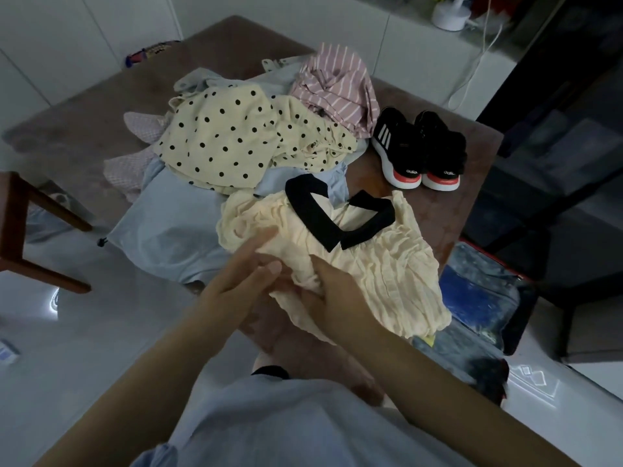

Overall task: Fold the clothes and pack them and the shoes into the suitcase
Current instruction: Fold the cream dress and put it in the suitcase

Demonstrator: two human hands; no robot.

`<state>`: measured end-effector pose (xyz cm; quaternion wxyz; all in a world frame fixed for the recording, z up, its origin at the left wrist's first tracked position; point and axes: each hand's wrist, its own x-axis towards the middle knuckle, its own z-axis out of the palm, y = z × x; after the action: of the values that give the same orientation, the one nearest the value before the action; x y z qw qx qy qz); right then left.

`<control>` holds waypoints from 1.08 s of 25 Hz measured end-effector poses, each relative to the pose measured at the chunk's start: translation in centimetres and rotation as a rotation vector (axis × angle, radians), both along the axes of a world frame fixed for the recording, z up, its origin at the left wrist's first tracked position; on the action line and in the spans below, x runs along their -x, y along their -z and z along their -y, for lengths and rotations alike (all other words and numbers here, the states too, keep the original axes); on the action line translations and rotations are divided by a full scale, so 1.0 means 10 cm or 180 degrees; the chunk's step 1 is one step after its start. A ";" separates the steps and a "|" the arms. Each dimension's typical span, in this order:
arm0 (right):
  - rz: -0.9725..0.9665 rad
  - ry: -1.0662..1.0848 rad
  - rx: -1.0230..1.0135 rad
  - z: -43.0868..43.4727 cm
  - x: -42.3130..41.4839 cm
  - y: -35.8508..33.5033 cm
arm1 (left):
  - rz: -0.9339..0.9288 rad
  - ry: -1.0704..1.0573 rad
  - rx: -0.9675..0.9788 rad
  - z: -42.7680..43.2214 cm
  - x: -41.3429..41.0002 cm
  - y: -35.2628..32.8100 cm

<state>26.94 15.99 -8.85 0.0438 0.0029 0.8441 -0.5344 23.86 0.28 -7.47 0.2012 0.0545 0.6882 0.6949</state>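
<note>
A crumpled cream top with a black collar [377, 264] lies at the near edge of the brown table [101, 123]. My left hand [249, 267] and my right hand [333, 291] both grip its lower hem. Behind it sits a pile: a cream polka-dot garment [236, 143], a pink striped shirt [337, 89], a light blue garment [168, 227] and a pink checked piece [131, 166]. A pair of black sneakers [421, 150] stands at the table's right side. The open suitcase [482, 298] with blue lining lies on the floor to the right, below the table's edge.
A wooden chair [33, 230] stands at the left of the table. A white fan [451, 11] sits on a ledge at the back right. Dark furniture [556, 129] fills the right side. The floor [101, 332] is glossy white tile.
</note>
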 end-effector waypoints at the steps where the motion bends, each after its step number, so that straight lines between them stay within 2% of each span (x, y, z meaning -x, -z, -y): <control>1: 0.0019 0.0200 0.0156 -0.10 0.00 0.01 | -0.0549 0.0141 0.0422 0.02 0.06 0.04; 3: 0.0166 0.0431 0.0489 -0.26 -0.04 -0.02 | -0.1506 0.0204 0.1783 0.09 0.27 0.22; 4: 0.0228 0.0474 0.0644 -0.32 -0.07 -0.04 | -0.1699 0.0345 0.2326 0.10 0.40 0.32; 7: 0.0323 0.0597 0.0879 -0.43 -0.13 -0.09 | -0.2095 0.1355 0.3267 0.02 0.79 0.59; 9: 0.0300 0.0662 0.0872 -0.49 -0.16 -0.12 | -0.2612 0.1736 0.3360 -0.03 1.04 0.74; 11: 0.0244 0.0847 0.0972 -0.57 -0.22 -0.15 | -0.2997 0.1722 0.3123 -0.02 1.28 0.75; 12: 0.0265 0.0971 0.1088 -0.62 -0.27 -0.16 | -0.2941 0.1845 0.2947 -0.02 1.38 0.68; 14: 0.0298 0.1171 0.1298 -0.70 -0.37 -0.18 | -0.2231 0.2201 0.2755 -0.03 1.56 0.35; 16: 0.0325 0.1431 0.1531 -0.76 -0.48 -0.13 | -0.1812 0.2528 0.2677 -0.17 1.81 0.00; 19: 0.0392 0.2332 0.1934 -0.90 -0.51 0.02 | -0.1982 0.3054 0.2819 -0.80 2.18 -0.46; 20: 0.0441 0.2664 0.1842 -0.97 -0.48 0.09 | -0.2140 0.3108 0.2885 -1.10 2.25 -0.53; 22: 0.0656 0.3040 0.1171 -1.17 -0.42 0.29 | -0.2587 0.3053 0.3069 -1.73 2.31 -0.46; 25: 0.1327 0.2931 0.0108 -1.42 -0.42 0.64 | -0.3412 0.2759 0.3822 -2.33 2.12 -0.05; 26: 0.1423 0.2878 -0.0225 -1.45 -0.46 0.70 | -0.3630 0.2742 0.4070 -2.39 1.98 0.08; 27: 0.1245 0.2800 -0.0666 -1.46 -0.53 0.73 | -0.3703 0.2801 0.4163 -2.37 1.84 0.19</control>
<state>32.20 30.57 -16.15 -0.0288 0.4637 0.7880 -0.4040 5.44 23.93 -9.39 0.0622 0.5181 0.8476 -0.0960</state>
